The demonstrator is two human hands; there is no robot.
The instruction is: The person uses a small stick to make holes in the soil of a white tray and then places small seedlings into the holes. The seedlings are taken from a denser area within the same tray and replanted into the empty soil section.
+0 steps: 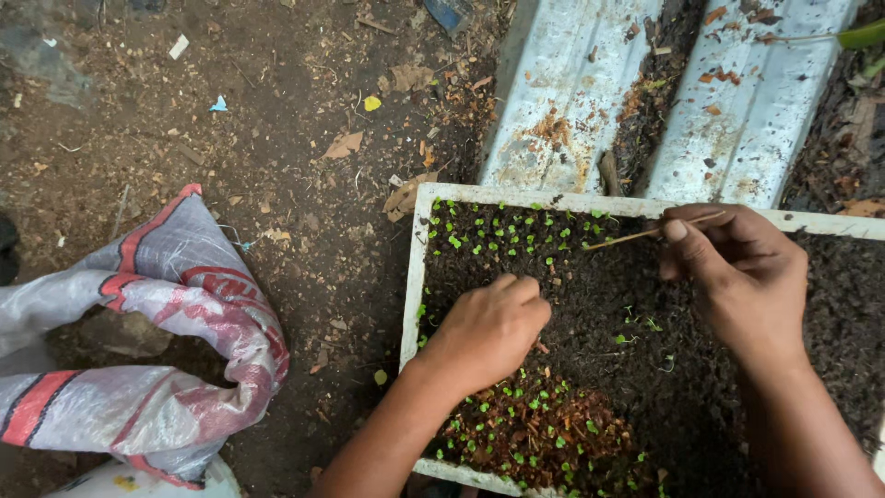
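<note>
Right grip (728, 267) pinches stick (645, 235) near tray rim (412, 277); left grip (489, 327) curled on soil (599, 295)

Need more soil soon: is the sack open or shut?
Open: the sack's mouth is rolled back; contents cannot be told.

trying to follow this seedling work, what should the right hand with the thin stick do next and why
Probably lower the thin stick tip into the dark soil beside the left hand. The right hand holds the stick above the white tray, pointing at the green seedlings, while the left hand's fingers press into bare soil between the two seedling patches.
</note>
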